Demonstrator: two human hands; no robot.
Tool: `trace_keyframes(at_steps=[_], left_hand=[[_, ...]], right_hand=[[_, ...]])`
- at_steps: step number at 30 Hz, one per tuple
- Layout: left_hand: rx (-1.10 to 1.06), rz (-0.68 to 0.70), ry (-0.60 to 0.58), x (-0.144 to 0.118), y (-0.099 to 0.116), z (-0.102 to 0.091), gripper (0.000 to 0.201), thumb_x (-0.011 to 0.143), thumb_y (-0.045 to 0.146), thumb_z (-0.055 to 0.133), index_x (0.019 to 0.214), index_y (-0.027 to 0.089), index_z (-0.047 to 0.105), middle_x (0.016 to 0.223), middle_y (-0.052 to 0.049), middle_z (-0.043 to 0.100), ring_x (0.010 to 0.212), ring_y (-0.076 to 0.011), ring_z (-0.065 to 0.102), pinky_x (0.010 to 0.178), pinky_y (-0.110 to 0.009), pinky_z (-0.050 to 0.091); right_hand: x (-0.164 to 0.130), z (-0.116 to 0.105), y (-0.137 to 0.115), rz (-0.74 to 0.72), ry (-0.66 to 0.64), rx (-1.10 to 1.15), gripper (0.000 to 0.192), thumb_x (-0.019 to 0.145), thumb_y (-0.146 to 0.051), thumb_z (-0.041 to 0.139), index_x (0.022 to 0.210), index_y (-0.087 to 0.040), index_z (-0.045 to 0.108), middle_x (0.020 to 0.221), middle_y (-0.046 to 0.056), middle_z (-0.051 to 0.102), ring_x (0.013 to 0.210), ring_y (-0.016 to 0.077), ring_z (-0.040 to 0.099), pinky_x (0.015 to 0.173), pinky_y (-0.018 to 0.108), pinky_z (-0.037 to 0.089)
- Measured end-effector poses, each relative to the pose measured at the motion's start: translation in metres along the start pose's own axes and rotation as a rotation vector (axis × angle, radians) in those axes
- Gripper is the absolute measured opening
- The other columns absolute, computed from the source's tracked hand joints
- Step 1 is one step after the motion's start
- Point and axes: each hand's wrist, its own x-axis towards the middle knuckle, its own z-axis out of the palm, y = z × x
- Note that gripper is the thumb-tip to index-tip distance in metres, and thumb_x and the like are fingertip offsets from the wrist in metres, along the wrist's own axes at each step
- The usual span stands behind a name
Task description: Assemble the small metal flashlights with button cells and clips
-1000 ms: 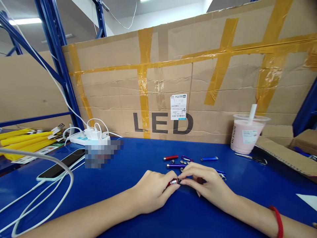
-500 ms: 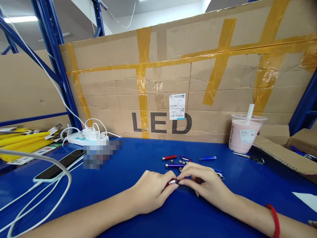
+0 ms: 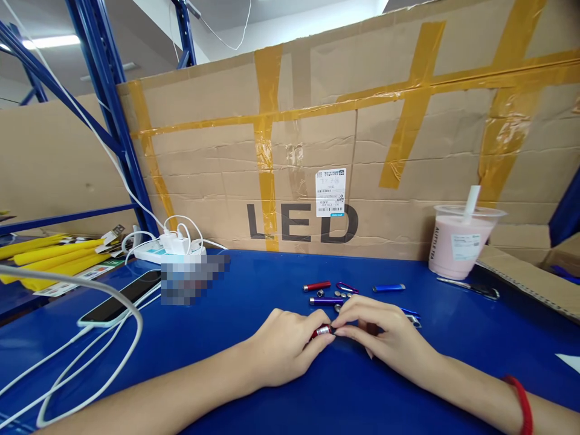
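My left hand (image 3: 292,344) is closed around a small red metal tube (image 3: 322,330) with a pale label, like a pocket torch, its end jutting out between thumb and forefinger. At that end, the thumb and fingertips of my right hand (image 3: 378,326) pinch a tiny dark piece, mostly hidden. Just beyond my hands lie a second red tube (image 3: 316,286), a purple tube (image 3: 325,301) with a silver end, a purple carabiner (image 3: 347,287) and several small round button cells (image 3: 343,295). A blue flat piece (image 3: 388,288) rests farther right. Behind my right hand, a blue-and-silver item (image 3: 413,319) is partly covered.
A pink drink cup (image 3: 460,244) with a straw stands at the back right, beside dark-handled scissors or tweezers (image 3: 484,291). On the left are a phone (image 3: 120,299), white cables (image 3: 136,329) and a power strip (image 3: 149,252). A taped cardboard sheet (image 3: 217,175) walls the back.
The view has turned slightly left, so everything sits a little farther right in the picture. Both hands keep the same grip on the red tube and its end.
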Motion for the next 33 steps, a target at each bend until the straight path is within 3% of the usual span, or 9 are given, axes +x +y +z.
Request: trace_keyframes(at_steps=[9,33], left_hand=[[-0.007,0.002,0.002,-0.0018,0.0005,0.0007,0.021,0.094,0.036,0.027,0.094,0.021,0.042,0.077,0.003,0.062,0.066,-0.0157,0.060,0.053,-0.022,0.033],[-0.012,0.013,0.021,0.0005,-0.0028,0.0032,0.023,0.095,0.036,0.025,0.095,0.023,0.043,0.077,0.004,0.062,0.064,-0.0154,0.059,0.051,-0.022,0.030]], right_hand=[[0.0000,0.0011,0.0012,0.023,-0.015,0.010,0.018,0.086,-0.027,0.051,0.084,-0.016,0.064,0.079,0.004,0.059,0.049,0.0038,0.050,0.048,0.016,0.043],[-0.0012,0.0016,0.0024,0.039,-0.009,-0.004,0.016,0.084,-0.028,0.053,0.084,-0.017,0.065,0.078,0.003,0.059,0.053,0.0046,0.051,0.048,0.015,0.042]])
